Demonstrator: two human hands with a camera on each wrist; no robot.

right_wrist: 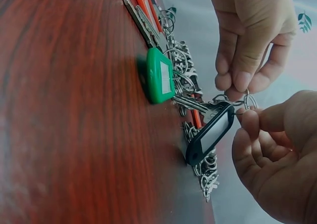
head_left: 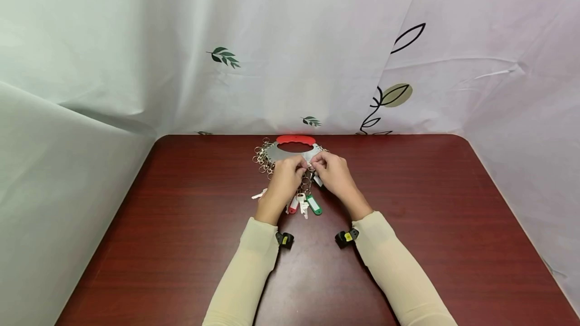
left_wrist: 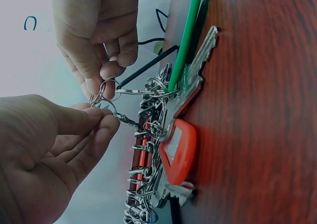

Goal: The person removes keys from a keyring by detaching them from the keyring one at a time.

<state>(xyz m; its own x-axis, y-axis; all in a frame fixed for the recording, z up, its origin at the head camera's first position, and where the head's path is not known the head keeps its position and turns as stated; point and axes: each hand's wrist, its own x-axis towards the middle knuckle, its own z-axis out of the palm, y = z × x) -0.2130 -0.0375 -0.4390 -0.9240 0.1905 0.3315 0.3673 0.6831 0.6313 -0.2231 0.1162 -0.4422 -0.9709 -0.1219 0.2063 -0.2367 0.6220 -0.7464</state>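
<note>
Hands: the left hand (head_left: 286,177) and right hand (head_left: 334,171) are meeting fingertip to fingertip, both pinching at small rings (left_wrist: 105,90); which ring each is gripping, I cannot tell.
Key holder: the grey metal plate (head_left: 277,153) is lying near the far edge of the desk (head_left: 181,240), its red handle (head_left: 296,139) pointing away from the person.
Keys in place: the green tag (head_left: 314,205), the red tag (head_left: 293,205) and several silver keys (head_left: 304,208) are spreading out on the near side, seemingly attached already.
Ring in hand: the black tag (right_wrist: 212,134) and a key (right_wrist: 190,104) are dangling just below the right hand's fingertips; this joining is apparently not yet finished.
Bare clips: the ring clips (head_left: 260,157) along the plate's left side are seemingly carrying no keys, so the work is probably standing partway, with many places left if each is meant for one.
Look: the small rings are shining silvery and thin, linking close together; the tags are showing white label windows, any writing being too small to read.
</note>
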